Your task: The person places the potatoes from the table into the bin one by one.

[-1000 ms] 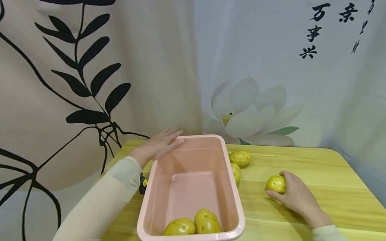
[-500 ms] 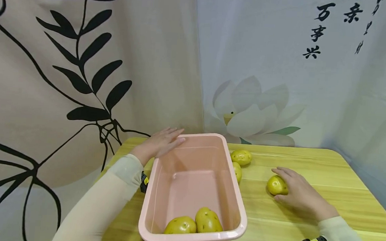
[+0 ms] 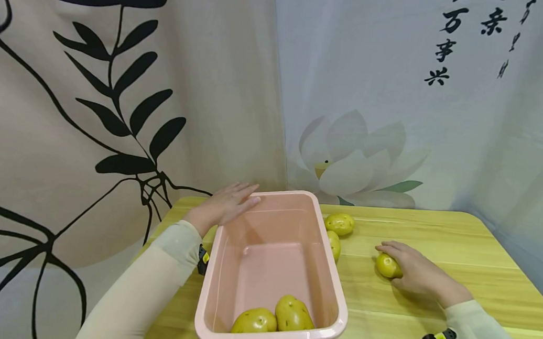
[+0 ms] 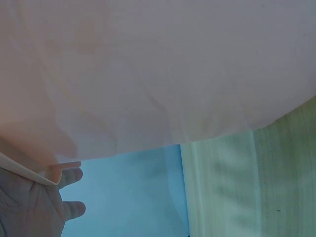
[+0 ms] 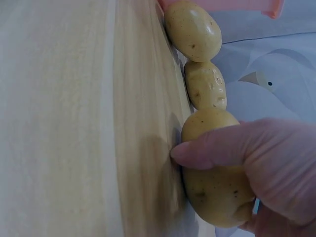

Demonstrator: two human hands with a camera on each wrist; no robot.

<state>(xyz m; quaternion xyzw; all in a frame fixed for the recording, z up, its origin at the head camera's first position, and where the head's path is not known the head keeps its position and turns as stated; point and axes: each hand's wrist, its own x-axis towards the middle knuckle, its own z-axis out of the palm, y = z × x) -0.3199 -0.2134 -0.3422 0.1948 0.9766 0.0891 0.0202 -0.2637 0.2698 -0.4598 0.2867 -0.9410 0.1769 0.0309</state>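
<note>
My left hand (image 3: 224,205) rests on the far-left corner of a pink plastic tub (image 3: 341,321), its fingers stretched along the rim. In the left wrist view, fingers (image 4: 74,209) extend past the rim. Two potatoes (image 3: 292,313) lie at the tub's near end. Right of the tub, my right hand (image 3: 418,271) holds a potato (image 3: 386,265) on the table, fingers over its top. The right wrist view shows the thumb (image 5: 212,148) across this potato's side, partly covering it.
Two more potatoes, one at the back (image 3: 340,224) and one partly hidden by the tub (image 3: 334,245), lie along its right side. The wooden table (image 3: 460,240) ends at a printed curtain (image 3: 221,82) behind.
My right hand loosened its fingers from the potato, shifted slightly right, then settled over it again; the potato turned a little on the table. The left hand and tub stayed put.
</note>
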